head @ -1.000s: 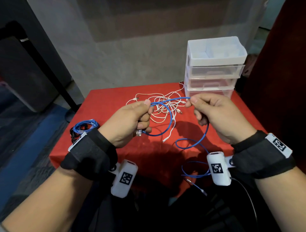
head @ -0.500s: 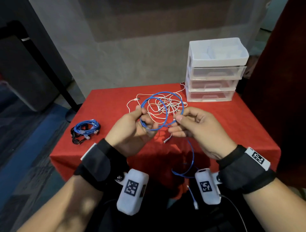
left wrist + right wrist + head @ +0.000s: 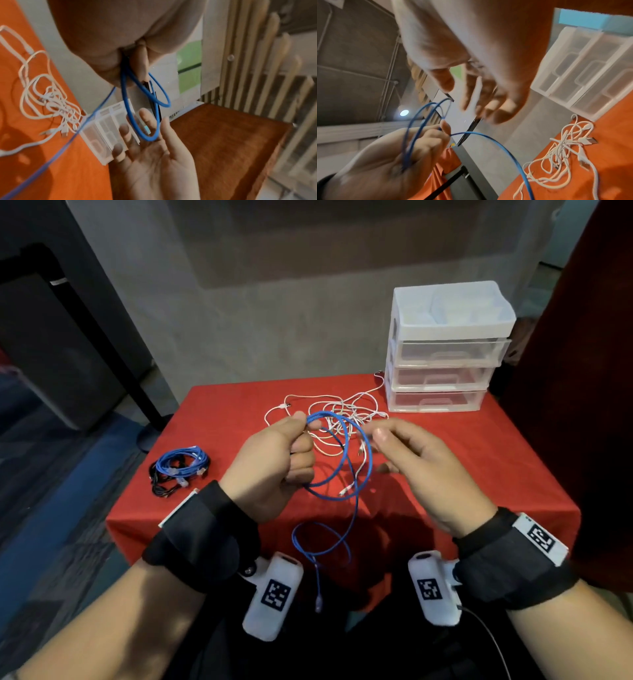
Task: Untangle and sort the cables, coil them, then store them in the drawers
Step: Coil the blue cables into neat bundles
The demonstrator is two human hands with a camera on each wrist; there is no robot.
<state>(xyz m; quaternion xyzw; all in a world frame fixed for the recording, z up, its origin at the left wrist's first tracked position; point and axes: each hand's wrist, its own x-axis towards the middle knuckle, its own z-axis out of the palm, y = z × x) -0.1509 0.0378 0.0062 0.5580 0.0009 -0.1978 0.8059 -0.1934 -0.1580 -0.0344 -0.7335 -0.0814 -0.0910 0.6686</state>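
Above the red table [image 3: 479, 460], my left hand [image 3: 305, 422] pinches a blue cable [image 3: 352, 453] between thumb and fingers. The cable is gathered there into a few loose loops. Its tail runs down over the table's front edge and hangs with its plug [image 3: 318, 606] in the air. To the right of the loops my right hand [image 3: 380, 450] is open and holds nothing. The left wrist view shows the blue cable [image 3: 124, 94] hanging from the pinch. The right wrist view shows my right hand [image 3: 467, 96] with spread fingers just above the loops. A tangle of white cables [image 3: 342, 412] lies behind my hands.
A clear plastic drawer unit [image 3: 442, 364] with three shut drawers and an open top tray stands at the table's back right corner. A coiled bundle of blue and black cables [image 3: 181, 467] lies at the left edge. Dark floor and a black stand lie to the left.
My right hand brought a length of blue cable to the left hand as another loop, then let go and drew back to the right. The tail hangs shorter.
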